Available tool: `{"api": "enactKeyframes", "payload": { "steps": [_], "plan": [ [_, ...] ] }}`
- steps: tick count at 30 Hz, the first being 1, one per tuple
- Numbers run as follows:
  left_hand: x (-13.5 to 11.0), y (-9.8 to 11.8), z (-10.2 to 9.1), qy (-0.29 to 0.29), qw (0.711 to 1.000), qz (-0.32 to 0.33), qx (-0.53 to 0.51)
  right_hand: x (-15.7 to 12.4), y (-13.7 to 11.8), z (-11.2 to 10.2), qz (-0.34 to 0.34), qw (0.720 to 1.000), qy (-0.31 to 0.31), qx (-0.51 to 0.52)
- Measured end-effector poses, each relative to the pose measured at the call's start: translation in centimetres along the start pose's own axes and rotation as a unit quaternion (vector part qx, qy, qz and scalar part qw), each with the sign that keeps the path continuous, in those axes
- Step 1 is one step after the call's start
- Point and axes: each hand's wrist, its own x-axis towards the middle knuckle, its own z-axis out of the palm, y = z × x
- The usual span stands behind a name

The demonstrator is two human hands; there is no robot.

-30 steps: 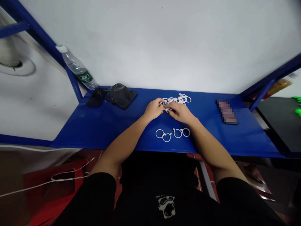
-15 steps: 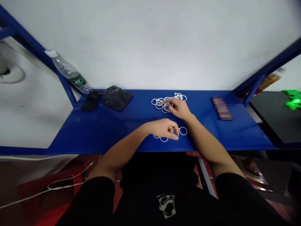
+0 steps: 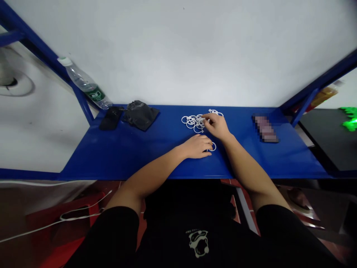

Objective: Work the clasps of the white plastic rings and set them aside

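Note:
A heap of white plastic rings [image 3: 193, 121] lies at the back of the blue shelf [image 3: 134, 149]. My right hand [image 3: 218, 126] rests at the heap's right side, thumb and fingers pinched on a ring there. Closer to the front edge, my left hand [image 3: 197, 146] lies curled over the separate row of rings. It hides most of them, and only one ring [image 3: 213, 146] peeks out at its fingertips, which are closed on it.
A plastic water bottle [image 3: 86, 87] leans on the blue frame at back left. Beside it are a dark phone [image 3: 111, 117] and a crumpled black bag [image 3: 141, 113]. A blurred flat object [image 3: 264, 128] lies at the right. White cords [image 3: 69, 216] trail below left.
My left hand left the heap and came back toward the front row of rings, now covering it. My right hand stayed at the heap, fingers still working the rings.

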Motion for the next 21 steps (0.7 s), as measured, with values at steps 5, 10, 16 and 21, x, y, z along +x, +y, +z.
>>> {"api": "enactKeyframes", "payload": {
  "steps": [5,10,16,21],
  "plan": [
    [-0.1,-2.0,-0.2,0.068,0.997,-0.018,-0.025,0.1,0.4,0.0,-0.017,0.999,0.027,-0.007],
    [-0.2,-3.0,-0.9,0.262,0.957,-0.091,-0.080,0.1,0.1,-0.2,-0.026,0.999,0.034,0.008],
    [-0.9,-4.8,-1.9,0.362,0.899,-0.245,-0.030,0.0,-1.1,-0.1,-0.061,0.997,0.022,0.051],
    [-0.9,-4.8,-2.0,0.284,0.910,-0.301,-0.023,-0.1,-1.6,0.1,-0.077,0.995,0.026,0.065]
  ]
}}
